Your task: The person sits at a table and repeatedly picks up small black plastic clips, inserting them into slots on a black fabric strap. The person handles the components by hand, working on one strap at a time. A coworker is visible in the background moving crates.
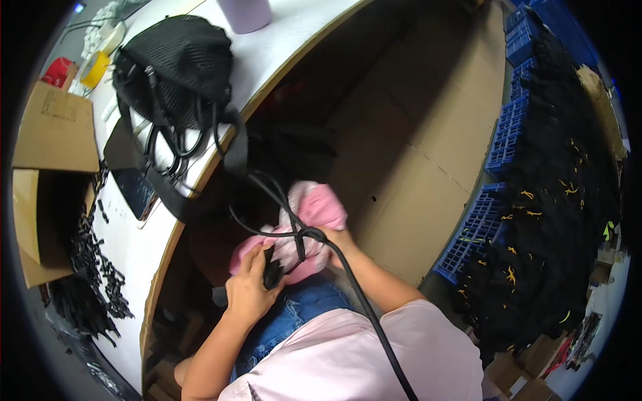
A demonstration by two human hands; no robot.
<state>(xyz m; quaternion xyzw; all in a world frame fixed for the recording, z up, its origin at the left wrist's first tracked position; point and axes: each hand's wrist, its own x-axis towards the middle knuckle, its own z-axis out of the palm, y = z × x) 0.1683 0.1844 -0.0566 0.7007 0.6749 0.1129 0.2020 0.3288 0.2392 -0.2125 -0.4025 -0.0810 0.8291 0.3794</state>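
Note:
A bunched pink and whitish cloth (319, 206) is gathered above my lap. My left hand (249, 287) curls its fingers around a small dark black item (272, 269) and rests against the cloth's near left side. What that item is, I cannot make out. My right hand (340, 246) grips the cloth from the right, its fingertips hidden behind the folds. A black cable (361, 294) crosses in front of the cloth, with a knot (311, 234) close to my right hand.
On the white table (267, 73) to the left lie a black mesh bag (175, 73), a phone (136, 194) and yellow tape (95, 69). An open cardboard box (57, 127) stands at its far side. Blue crates (478, 224) with black goods line the right; flat cardboard (428, 167) lies between.

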